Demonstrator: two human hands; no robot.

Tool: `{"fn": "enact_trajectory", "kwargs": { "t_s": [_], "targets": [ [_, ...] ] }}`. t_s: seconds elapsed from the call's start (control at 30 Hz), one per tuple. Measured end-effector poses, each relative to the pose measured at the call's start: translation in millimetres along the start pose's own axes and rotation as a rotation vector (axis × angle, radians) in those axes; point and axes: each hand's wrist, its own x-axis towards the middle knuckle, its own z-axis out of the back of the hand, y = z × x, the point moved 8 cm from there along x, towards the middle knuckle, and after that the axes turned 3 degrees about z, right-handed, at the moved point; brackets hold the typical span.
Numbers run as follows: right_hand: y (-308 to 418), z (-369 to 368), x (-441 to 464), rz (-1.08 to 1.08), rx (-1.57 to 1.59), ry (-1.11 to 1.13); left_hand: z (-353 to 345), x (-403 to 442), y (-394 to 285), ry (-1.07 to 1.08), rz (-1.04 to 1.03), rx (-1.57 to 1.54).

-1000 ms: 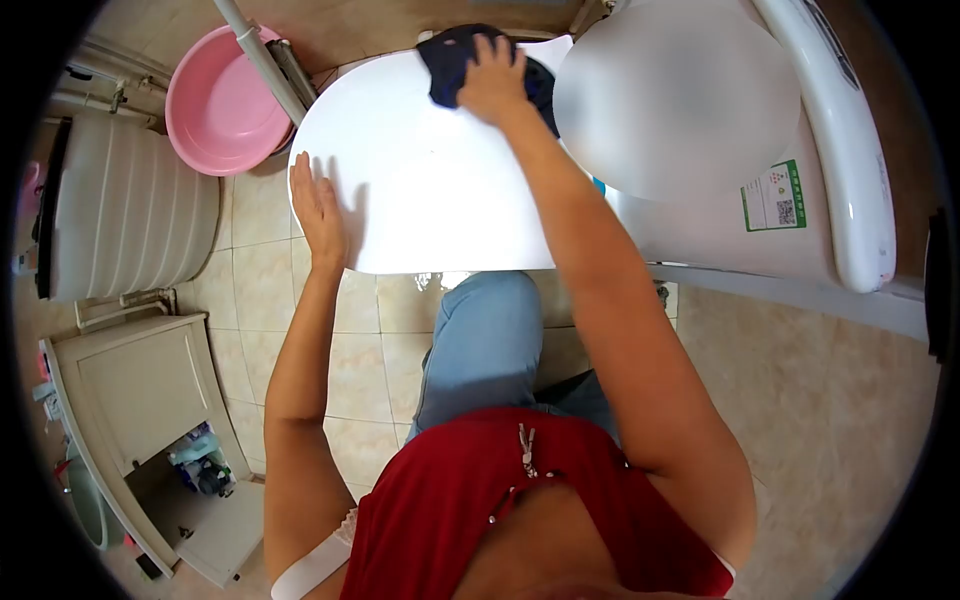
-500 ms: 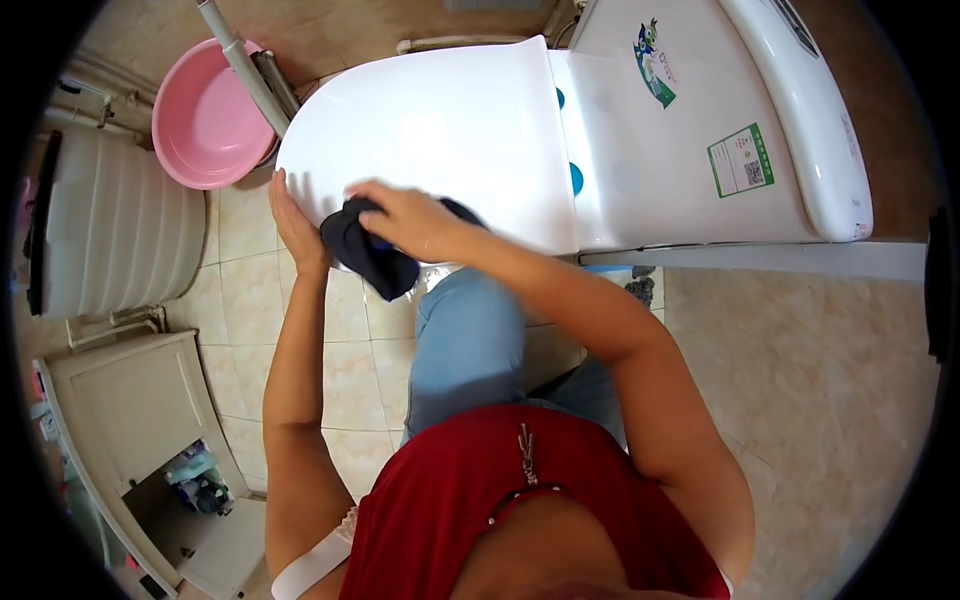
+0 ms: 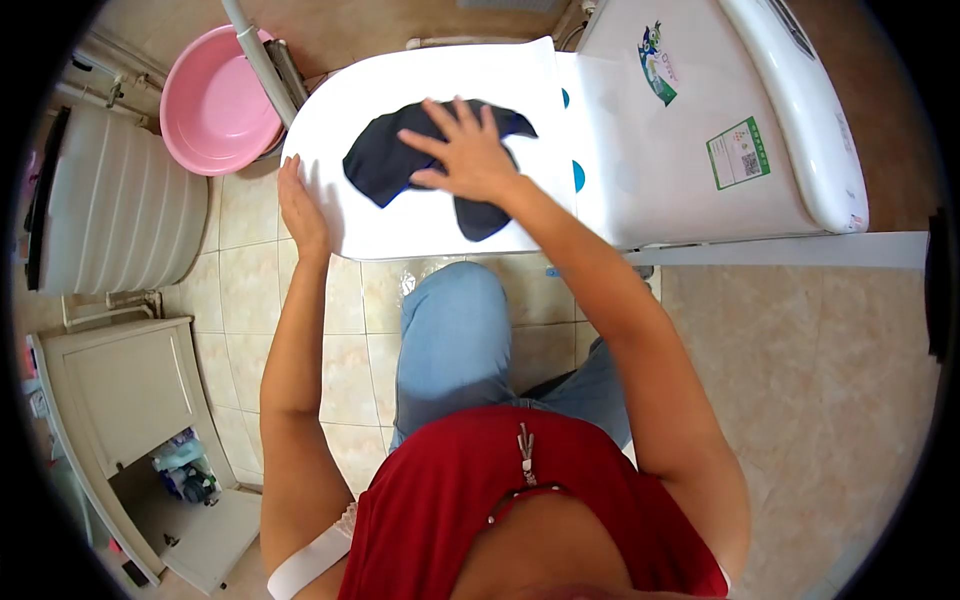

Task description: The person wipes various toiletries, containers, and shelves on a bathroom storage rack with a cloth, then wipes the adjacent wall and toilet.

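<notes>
A dark cloth [image 3: 385, 160] lies spread out on the white toilet lid [image 3: 400, 85]. On top of it rests my right hand [image 3: 465, 155], palm down with the fingers spread apart. My left hand [image 3: 303, 210] is against the lid's rounded front edge at the left, its fingers stretched out and holding nothing. To the right of the lid stands the white tank [image 3: 690, 130], with a green-edged label and a cartoon sticker on it.
A pink basin [image 3: 222, 105] and a grey pole [image 3: 258, 60] stand beyond the lid's left end. A ribbed white tub [image 3: 125, 205] is at the left. Below it, a cabinet [image 3: 125, 390] has one door open.
Since half a second ago, my right hand and the cloth have moved from the lid's near left edge to its middle, and the cloth has spread flatter. My left hand stays at the edge.
</notes>
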Motion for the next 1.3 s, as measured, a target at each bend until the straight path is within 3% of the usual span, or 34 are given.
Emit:
{"fn": "enact_trajectory", "kwargs": {
  "t_s": [0.1, 0.13, 0.17, 0.23, 0.3, 0.43, 0.57, 0.63, 0.7, 0.9, 1.1, 1.23, 1.3],
  "targets": [
    [69.2, -20.0, 14.3, 0.189, 0.124, 0.140, 4.4, 2.3, 16.4, -0.034, 0.083, -0.143],
    [92.3, -32.2, 16.5, 0.249, 0.129, 0.095, 7.4, -1.2, 8.5, -0.044, -0.032, -0.086],
    [108.4, -46.9, 20.5, 0.307, 0.136, 0.053, 8.4, -1.5, 4.7, -0.049, -0.012, -0.149],
    [114.9, -58.5, 42.4, 0.305, 0.123, -0.019, 9.9, -2.2, 9.7, -0.081, 0.092, -0.274],
    [103.0, -63.2, 65.8, 0.255, 0.070, 0.035, 8.5, 0.6, 4.8, -0.075, -0.006, -0.126],
    [33.9, -56.3, 109.5, 0.071, -0.125, -0.026, 0.5, 0.5, -2.7, -0.005, -0.117, 0.344],
    [-80.4, -23.5, 109.3, -0.249, -0.365, -0.143, -7.6, -2.4, -9.4, 0.071, -0.102, 0.409],
    [-131.3, 5.9, 84.2, -0.516, -0.444, -0.067, -9.8, -3.5, -14.8, 0.084, -0.084, 0.398],
    [-160.9, 24.4, 59.9, -0.551, -0.626, -0.030, -12.3, -1.9, -16.0, 0.094, -0.089, 0.406],
    [-79.9, 55.1, -7.2, -0.521, -0.460, -0.050, -18.7, -4.5, -26.6, 0.140, -0.165, 0.493],
    [26.8, 56.1, -97.4, -0.490, -0.310, 0.199, -29.7, -3.1, -22.6, 0.169, -0.202, 0.550],
    [61.7, 63.8, -127.4, -0.488, -0.187, 0.225, -32.1, -3.3, -26.7, 0.162, -0.171, 0.479],
    [56.3, 60.8, -131.0, -0.523, -0.007, 0.239, -29.3, -2.3, -28.0, 0.162, -0.087, 0.600]
  ]
}}
